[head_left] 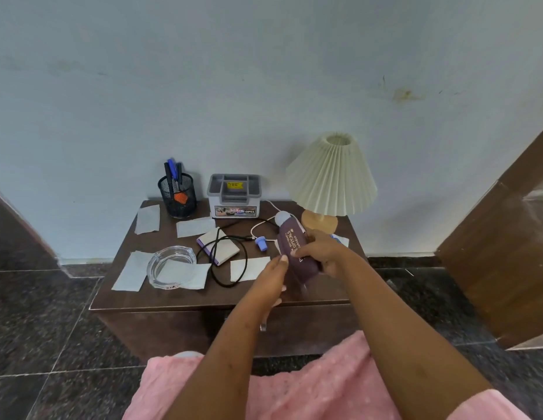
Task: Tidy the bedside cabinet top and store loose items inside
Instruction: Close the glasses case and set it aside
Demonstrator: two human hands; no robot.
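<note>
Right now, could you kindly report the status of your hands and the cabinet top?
Right hand grips glasses case mid-body; left hand holds its lower end. Papers, ashtray, cable loose on cabinet top.

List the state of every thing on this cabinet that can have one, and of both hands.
glasses case, shut, held above the top
right hand, grips the case
left hand, pinches its near end
lamp, upright, unlit
pen holder, upright, pens inside
grey box, upright, open-topped
ashtray, upright, empty
black cable, loose, unplugged
notepad, shut, flat
drawer, shut
</note>
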